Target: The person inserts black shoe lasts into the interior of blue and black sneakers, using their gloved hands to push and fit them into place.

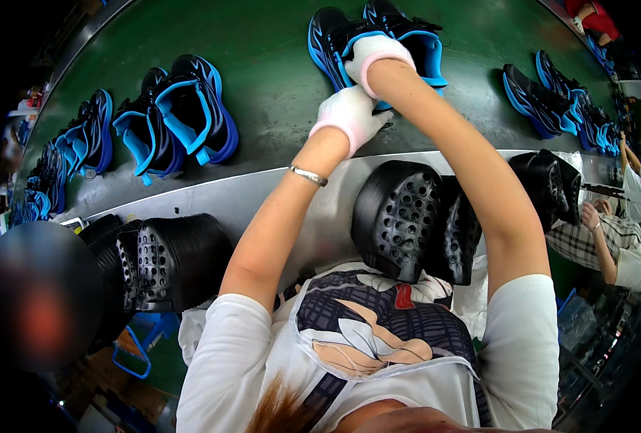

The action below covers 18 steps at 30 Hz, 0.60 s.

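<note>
Right hand [373, 56], in a white glove with a pink cuff, pressed down on a pair of black-and-blue shoes [378, 36] on the green conveyor belt [277, 79]; fingers curled over the near shoe's collar, a grip on it as far as can be seen. Left hand [349, 115], gloved the same, just below and nearer the body, at the heel end of that pair; whether clenched on anything cannot be told, fingertips hidden under the palm. Pair lying directly beyond both hands, long axes running away from the body and tilted slightly left, toes at the far end. Right hand the nearer to the shoe openings. Silver bracelet [308, 175] on the left wrist. Nearer the body, along the metal edge [212, 191], stacks of black perforated soles [400, 216]. 2 more pairs [176, 119] to the left on the belt, others [551, 97] to the right. Another person's arm [605, 242] at far right. Left margin blurred; shoe detail under the gloves hidden.
</note>
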Each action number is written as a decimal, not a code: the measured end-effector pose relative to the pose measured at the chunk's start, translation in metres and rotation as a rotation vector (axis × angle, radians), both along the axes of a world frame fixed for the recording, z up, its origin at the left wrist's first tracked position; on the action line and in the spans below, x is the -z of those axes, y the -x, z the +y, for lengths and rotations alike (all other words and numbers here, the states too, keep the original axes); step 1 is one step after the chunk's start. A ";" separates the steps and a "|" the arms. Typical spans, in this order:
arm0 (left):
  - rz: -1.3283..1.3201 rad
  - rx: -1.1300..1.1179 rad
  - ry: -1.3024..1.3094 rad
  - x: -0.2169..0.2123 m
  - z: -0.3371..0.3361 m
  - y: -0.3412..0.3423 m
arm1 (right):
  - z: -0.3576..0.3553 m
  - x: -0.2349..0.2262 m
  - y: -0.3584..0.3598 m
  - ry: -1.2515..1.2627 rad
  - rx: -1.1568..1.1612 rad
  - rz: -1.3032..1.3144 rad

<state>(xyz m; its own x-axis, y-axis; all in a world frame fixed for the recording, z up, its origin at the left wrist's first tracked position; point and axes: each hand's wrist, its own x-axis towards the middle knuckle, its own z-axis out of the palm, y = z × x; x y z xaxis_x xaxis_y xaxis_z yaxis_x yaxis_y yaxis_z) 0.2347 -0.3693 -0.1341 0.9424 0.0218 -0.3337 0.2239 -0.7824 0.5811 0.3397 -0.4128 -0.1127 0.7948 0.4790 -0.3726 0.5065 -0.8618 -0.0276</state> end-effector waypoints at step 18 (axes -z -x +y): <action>0.343 0.097 0.006 -0.014 0.010 -0.024 | -0.004 0.004 -0.006 -0.152 -0.073 0.140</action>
